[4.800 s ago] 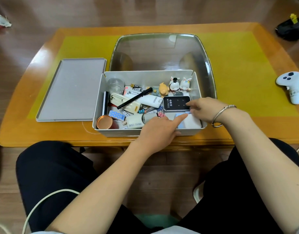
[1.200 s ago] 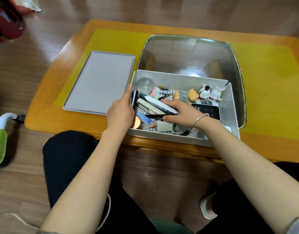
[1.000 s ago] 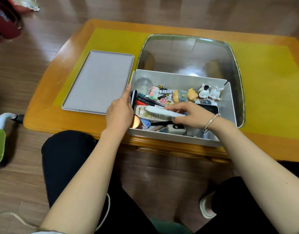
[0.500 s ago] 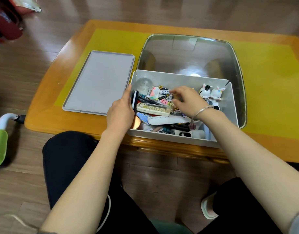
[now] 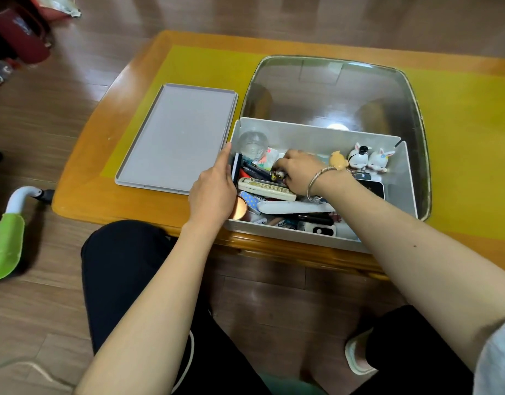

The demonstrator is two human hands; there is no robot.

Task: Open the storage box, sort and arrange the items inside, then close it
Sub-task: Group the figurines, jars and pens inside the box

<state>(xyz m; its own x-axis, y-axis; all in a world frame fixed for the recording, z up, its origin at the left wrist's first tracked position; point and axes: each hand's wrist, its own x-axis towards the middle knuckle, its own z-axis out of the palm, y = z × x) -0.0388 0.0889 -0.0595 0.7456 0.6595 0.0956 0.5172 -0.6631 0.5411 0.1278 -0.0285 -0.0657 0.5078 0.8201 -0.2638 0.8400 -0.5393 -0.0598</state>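
The white storage box (image 5: 317,132) stands open at the table's near edge, full of mixed small items. Its grey lid (image 5: 177,138) lies flat to the left. My left hand (image 5: 214,189) grips the box's left wall. Inside the box at centre-left, my right hand (image 5: 298,172) has its fingers pinched on small batteries (image 5: 278,175). Below that hand lie a cream remote (image 5: 262,188) and a long white case (image 5: 294,208). A clear cup (image 5: 252,142) sits in the back left corner. A yellow figure (image 5: 339,161) and two rabbit figurines (image 5: 369,159) stand at the back right.
The box sits partly over a glass inset (image 5: 331,89) in the yellow-topped wooden table (image 5: 205,61). A copper tin (image 5: 240,208) and a black device (image 5: 372,188) are inside the box. A green seat (image 5: 3,246) stands on the floor at left.
My right hand set the long white case down near the front of the box, then moved back and left to the batteries. My left hand stayed on the box wall.
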